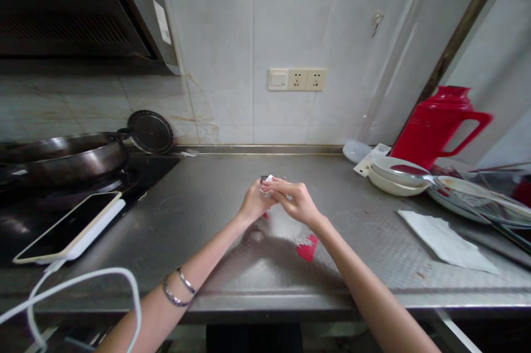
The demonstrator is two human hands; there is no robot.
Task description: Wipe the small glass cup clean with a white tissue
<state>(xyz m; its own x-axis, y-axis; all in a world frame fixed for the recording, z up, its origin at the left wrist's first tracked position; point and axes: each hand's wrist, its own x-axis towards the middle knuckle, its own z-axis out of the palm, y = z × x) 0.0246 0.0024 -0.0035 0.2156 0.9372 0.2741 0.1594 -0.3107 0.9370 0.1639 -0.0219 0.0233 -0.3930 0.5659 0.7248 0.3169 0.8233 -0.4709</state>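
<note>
No text, brand or number can be read. The white label [161,22] on the range hood [83,15], far left, and the white card [369,162] by the bowls [392,186], right, bear print too small to make out.

A small piece [266,179], pale and crinkled with a dark patch at its upper left, sits pinched between left hand [251,202] and right hand [296,201], mostly hidden. A red scrap [307,250] lies on the counter [194,214], its upper-left edge ragged and whitish. A red bit [266,214], perhaps loose, shows beside the left hand.
</note>
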